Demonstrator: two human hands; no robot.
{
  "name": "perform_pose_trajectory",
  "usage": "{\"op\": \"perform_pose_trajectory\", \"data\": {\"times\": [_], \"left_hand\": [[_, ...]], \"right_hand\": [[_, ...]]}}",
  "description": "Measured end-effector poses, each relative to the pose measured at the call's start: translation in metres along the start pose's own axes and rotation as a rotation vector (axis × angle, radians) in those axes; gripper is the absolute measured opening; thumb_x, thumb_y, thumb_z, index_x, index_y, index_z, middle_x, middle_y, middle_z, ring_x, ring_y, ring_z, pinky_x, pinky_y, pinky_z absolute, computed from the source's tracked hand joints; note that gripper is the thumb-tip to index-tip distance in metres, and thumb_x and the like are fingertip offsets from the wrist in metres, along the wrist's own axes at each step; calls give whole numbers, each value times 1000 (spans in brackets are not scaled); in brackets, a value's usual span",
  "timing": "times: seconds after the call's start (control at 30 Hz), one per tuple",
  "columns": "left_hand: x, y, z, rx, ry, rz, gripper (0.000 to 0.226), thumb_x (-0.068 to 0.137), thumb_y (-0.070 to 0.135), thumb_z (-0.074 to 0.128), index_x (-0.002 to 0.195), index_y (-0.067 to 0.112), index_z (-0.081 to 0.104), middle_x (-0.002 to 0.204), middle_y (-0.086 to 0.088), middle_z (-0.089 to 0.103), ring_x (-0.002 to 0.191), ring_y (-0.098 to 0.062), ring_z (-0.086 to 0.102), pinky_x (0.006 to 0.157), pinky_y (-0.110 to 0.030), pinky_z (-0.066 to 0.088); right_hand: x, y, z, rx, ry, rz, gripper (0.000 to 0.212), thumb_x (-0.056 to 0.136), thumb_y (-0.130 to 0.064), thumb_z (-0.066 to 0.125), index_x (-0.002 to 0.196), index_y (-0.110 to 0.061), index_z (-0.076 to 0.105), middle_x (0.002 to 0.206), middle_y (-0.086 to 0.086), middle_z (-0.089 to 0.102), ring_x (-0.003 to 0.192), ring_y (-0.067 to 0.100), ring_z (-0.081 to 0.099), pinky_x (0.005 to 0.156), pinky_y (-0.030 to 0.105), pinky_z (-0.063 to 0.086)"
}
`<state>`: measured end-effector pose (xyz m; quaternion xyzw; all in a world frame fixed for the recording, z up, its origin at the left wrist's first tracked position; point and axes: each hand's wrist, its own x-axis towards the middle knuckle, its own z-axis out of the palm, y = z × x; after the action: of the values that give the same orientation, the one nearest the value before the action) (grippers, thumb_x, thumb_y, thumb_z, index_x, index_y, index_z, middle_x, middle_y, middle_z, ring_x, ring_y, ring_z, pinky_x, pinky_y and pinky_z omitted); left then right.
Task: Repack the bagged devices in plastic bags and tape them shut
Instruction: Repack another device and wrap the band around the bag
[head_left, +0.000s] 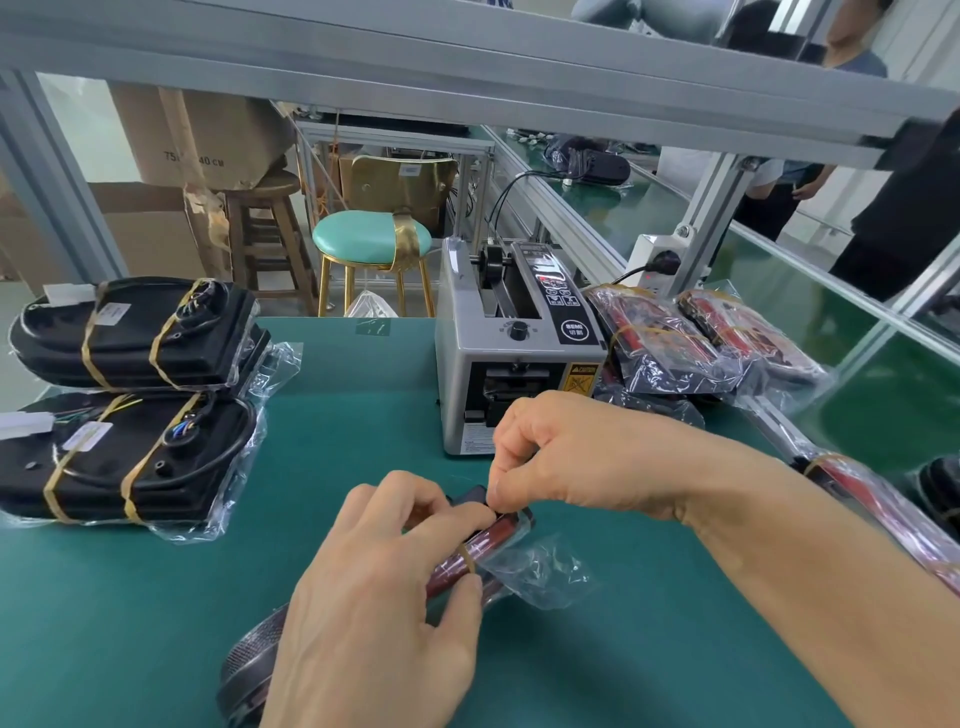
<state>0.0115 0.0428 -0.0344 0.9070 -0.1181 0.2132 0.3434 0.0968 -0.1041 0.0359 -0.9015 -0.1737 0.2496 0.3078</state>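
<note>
On the near part of the green table (322, 395) lies a dark red device (475, 553) inside a clear bag (540, 571). The left hand (379, 608) lies over the device, its fingers are curled around it and the thumb presses on the side. The right hand (571, 457) comes from the right; its thumb and first finger pinch something small at the far end of the device, just where the left fingertips are. What it pinches I cannot tell, it may be the bag edge or a piece of tape.

Just behind the hands stands a grey tape dispenser (514, 353). At the left side are two black devices (130, 395) in bags, with yellow bands around them, one farther than the other. At the right side of the dispenser lie more red devices (691, 338) in bags, in a pile.
</note>
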Motion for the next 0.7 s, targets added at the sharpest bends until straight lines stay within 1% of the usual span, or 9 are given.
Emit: {"op": "perform_pose_trajectory", "data": {"times": [0.07,0.17,0.27,0.4,0.43,0.5,0.57,0.63,0.7], "left_hand": [[1,1,0,10,17,5,42,52,19,70,89,39,71,81,18,54,77,-2,43,47,-15,39],[1,2,1,23,19,16,39,51,21,66,87,37,72,79,17,53,74,-3,41,45,-15,38],[1,3,1,30,11,14,38,51,21,65,85,35,73,79,18,53,74,-3,40,44,-16,39],[1,4,2,30,14,19,39,50,20,65,84,36,73,79,18,54,74,-3,41,44,-16,40],[1,4,2,31,15,21,39,50,20,65,84,36,73,79,18,54,74,-3,41,45,-16,40],[0,3,2,23,18,18,38,50,20,65,83,37,72,80,19,54,75,-2,42,47,-14,38],[0,1,0,16,23,3,35,51,21,66,81,37,71,82,21,52,75,-1,42,51,-10,36],[-1,-1,0,18,24,0,31,51,23,67,79,34,69,86,22,52,75,-1,43,54,-9,35],[-1,-2,-1,24,24,1,30,50,23,67,80,30,66,86,22,53,75,-2,44,56,-9,36]], "right_hand": [[0,0,1,-31,27,10,22,73,-15,73,59,-2,63,69,15,49,59,18,39,54,29,31],[1,2,1,-53,51,32,29,68,-18,74,69,8,61,58,5,38,55,17,30,49,27,24],[2,4,1,-62,57,60,31,65,-22,76,69,6,63,58,3,39,57,15,32,54,30,27],[2,10,-1,-21,49,110,27,64,-20,80,67,0,61,55,-3,43,51,11,35,49,23,28],[1,13,-3,9,58,124,25,65,-18,81,67,-6,59,58,-5,46,53,10,38,49,22,30],[1,20,-7,111,82,141,25,69,-8,78,77,-17,56,75,-5,51,65,10,45,57,22,35],[0,28,-11,268,117,137,27,76,1,70,86,-20,57,89,-1,53,77,12,48,66,22,38],[-2,32,-8,389,135,116,22,82,-1,65,91,-21,60,95,2,54,84,14,48,72,25,40],[-2,35,1,407,120,74,15,85,-11,66,94,-22,63,96,0,57,86,12,50,77,24,41]]}}
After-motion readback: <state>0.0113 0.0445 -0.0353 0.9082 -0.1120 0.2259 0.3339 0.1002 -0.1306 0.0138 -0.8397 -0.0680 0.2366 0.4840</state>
